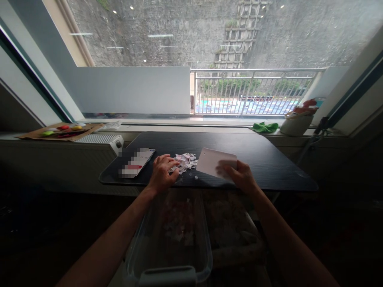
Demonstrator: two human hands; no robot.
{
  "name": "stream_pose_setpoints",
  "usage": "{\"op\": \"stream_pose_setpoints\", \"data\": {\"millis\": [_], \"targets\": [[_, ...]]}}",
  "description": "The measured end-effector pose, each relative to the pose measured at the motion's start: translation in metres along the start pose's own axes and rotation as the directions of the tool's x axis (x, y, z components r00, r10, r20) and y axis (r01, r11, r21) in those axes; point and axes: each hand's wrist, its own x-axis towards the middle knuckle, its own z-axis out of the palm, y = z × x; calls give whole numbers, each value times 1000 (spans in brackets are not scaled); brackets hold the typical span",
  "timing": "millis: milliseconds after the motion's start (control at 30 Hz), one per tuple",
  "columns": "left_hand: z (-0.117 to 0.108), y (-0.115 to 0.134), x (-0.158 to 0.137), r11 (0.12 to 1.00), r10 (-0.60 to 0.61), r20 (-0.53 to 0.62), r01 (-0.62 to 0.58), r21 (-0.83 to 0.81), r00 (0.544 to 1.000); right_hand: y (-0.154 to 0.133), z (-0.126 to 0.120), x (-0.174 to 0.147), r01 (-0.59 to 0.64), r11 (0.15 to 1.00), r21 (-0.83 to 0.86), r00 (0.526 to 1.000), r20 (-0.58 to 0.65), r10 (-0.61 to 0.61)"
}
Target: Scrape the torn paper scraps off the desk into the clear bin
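Observation:
A heap of torn white paper scraps [186, 161] lies on the dark table [239, 139], with a few loose bits near the front edge. My left hand [163, 170] rests against the left side of the heap, its fingers apart and curved, fingertips touching the scraps. In my right hand [241, 175] is a thin white card [214, 161], pinched at its right edge between thumb and fingers. The card is tilted, and its left edge comes close to the heap's right side. The fingers behind it show only as a shadow.
A phone [138, 163] lies left of my left hand. Below the table's front edge stands a clear plastic bin [208, 239] with paper scraps inside. A green cloth [265, 127] and a white pot [296, 123] sit on the windowsill; a radiator [101, 139] is at left.

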Motion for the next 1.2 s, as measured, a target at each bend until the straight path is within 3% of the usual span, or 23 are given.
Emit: {"op": "stream_pose_setpoints", "data": {"millis": [367,500,700,967,1200], "targets": [[-1,2,0,1000,-4,5,4,-2,1000,4,-4,-6,19,999,-34,1000,-4,-20],[-1,2,0,1000,-1,-2,1,4,1000,4,-10,-3,13,997,-76,999,50,-9],[0,1,0,1000,4,-3,-4,10,1000,0,-9,-10,1,998,-61,1000,-5,-1],[1,1,0,1000,-8,7,8,6,1000,-1,18,-7,-29,997,67,994,103,22],[0,2,0,1000,-14,11,14,-3,1000,4,17,-2,16,1000,-5,980,199,-15]]}}
